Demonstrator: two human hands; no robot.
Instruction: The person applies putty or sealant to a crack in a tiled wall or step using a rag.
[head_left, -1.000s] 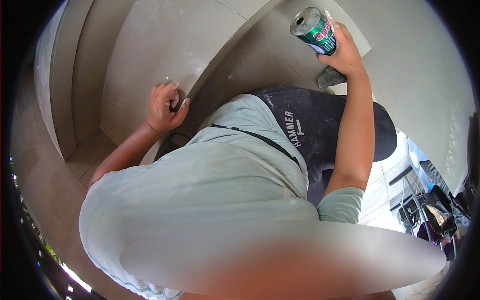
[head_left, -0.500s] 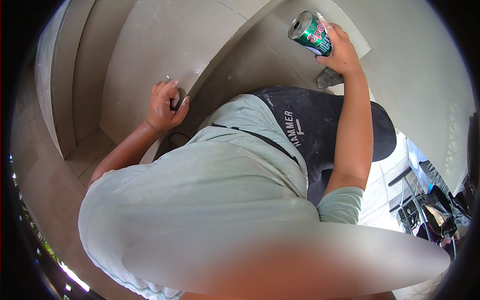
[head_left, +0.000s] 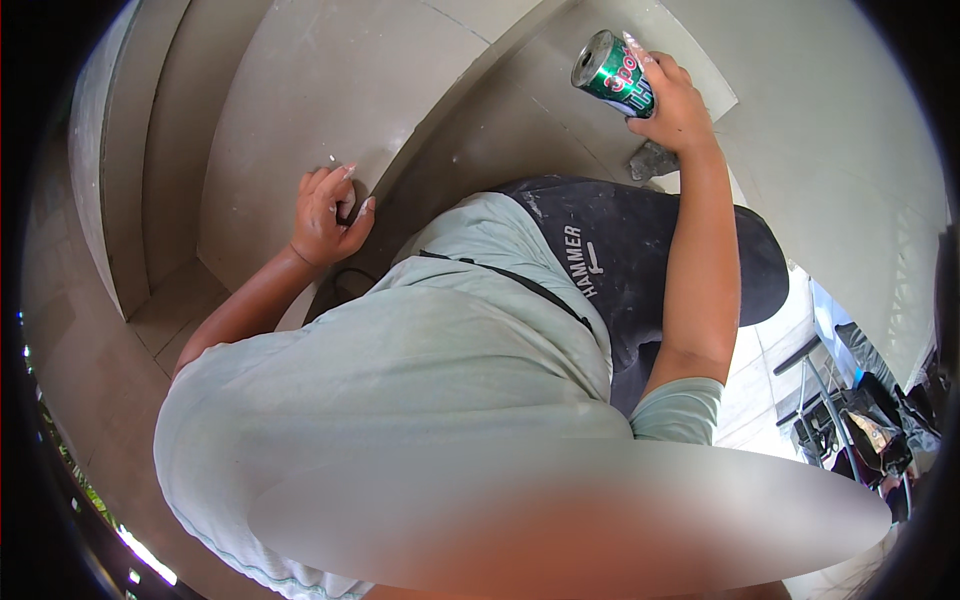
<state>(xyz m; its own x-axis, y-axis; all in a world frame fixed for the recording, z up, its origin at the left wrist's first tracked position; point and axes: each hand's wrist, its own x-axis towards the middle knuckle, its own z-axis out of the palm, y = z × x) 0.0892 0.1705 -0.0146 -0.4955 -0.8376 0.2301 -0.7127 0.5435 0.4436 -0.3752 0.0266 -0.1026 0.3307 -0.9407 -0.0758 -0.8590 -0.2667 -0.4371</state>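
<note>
In the upper right, my right hand (head_left: 678,105) is closed around a green metal can (head_left: 618,80) with pink and white print. The can leans to the left, and its dull grey end with a dark round hole faces up and left. White smears coat the fingertips of this hand. My left hand (head_left: 328,212) rests by the edge of the tiled ledge, fingers loosely bent and the thumb apart from them. White residue marks its fingers too, and I see nothing held in it.
A rough grey lump (head_left: 653,160) lies below my right wrist. Grey-beige tiled steps (head_left: 330,80) rise at the left and top, with a tiled floor strip beyond the ledge's edge. At the lower right stand a metal frame (head_left: 825,400) and dark bags.
The can and my right hand have shifted slightly left and down in the picture. My left hand has barely moved.
</note>
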